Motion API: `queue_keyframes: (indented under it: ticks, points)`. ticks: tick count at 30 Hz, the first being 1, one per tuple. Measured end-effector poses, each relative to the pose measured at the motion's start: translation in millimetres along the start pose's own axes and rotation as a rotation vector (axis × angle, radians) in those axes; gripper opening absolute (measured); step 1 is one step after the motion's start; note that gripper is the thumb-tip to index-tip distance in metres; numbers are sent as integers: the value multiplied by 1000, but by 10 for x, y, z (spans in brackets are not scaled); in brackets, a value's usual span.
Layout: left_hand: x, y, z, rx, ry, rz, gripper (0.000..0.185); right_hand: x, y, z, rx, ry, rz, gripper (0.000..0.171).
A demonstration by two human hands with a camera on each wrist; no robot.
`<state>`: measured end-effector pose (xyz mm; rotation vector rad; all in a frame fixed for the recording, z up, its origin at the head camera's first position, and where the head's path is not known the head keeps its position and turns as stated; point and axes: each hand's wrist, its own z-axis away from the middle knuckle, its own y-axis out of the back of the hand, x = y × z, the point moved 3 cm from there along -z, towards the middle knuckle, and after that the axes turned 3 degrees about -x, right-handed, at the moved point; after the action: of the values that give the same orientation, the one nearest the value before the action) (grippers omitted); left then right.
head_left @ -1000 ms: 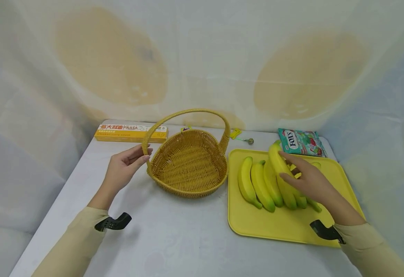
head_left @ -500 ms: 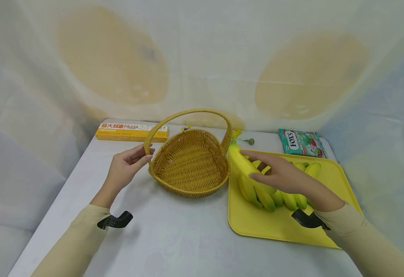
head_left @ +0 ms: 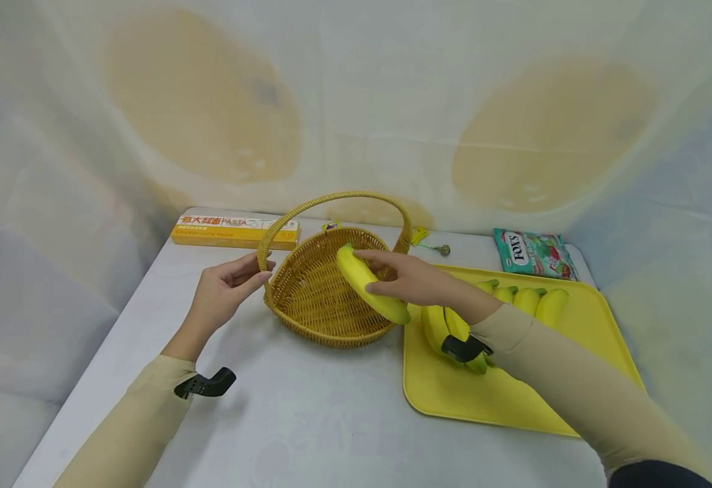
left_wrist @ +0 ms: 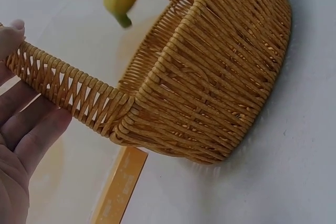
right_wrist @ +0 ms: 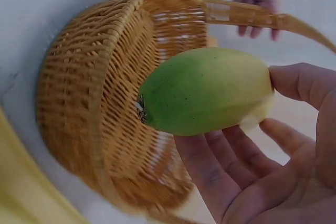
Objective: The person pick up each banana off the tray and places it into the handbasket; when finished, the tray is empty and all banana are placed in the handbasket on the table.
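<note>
Right hand (head_left: 413, 281) grips banana (head_left: 371, 291) over basket (head_left: 331, 301) right rim; left hand (head_left: 224, 291) pinches handle (head_left: 331, 198). Right wrist view shows banana's green tip.

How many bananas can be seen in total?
At least 6: one banana in the right hand over the basket, about five on the yellow tray; the arm may hide more.

1. White table (head_left: 307, 420), plain top, runs back to the backdrop.
2. Pale cloth backdrop (head_left: 368, 102) hangs behind & wraps both sides, w/ soft folds.
3. Two big tan blotches on it, one left (head_left: 203, 95), one right (head_left: 551, 129).
4. Light even, soft; faint shadows on tabletop.
</note>
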<state>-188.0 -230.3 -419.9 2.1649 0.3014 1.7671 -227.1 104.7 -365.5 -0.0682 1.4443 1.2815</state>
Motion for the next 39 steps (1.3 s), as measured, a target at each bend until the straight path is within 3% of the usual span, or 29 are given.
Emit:
queue_keyframes:
  ticks: [11,15,19,26,35,39]
  points:
    - [-29,-36,-29,2,-11,3,50,71,-331,-739,-75,-144,-2,69]
    - [-47,-25,-25,11,-5,8,49,72,-481,-921,-125,-159,-47,72]
    - [-60,-12,-19,13,5,7,49,34,-638,-1074,-122,-152,10,76]
    - [-54,-3,-23,12,4,14,50,-56,-825,-1242,-116,-212,157,81]
    - [-30,9,-16,8,22,10,53,-159,-807,-1294,-194,-259,29,78]
    - [-35,9,-13,6,17,15,54,-141,-808,-1308,-195,-262,46,78]
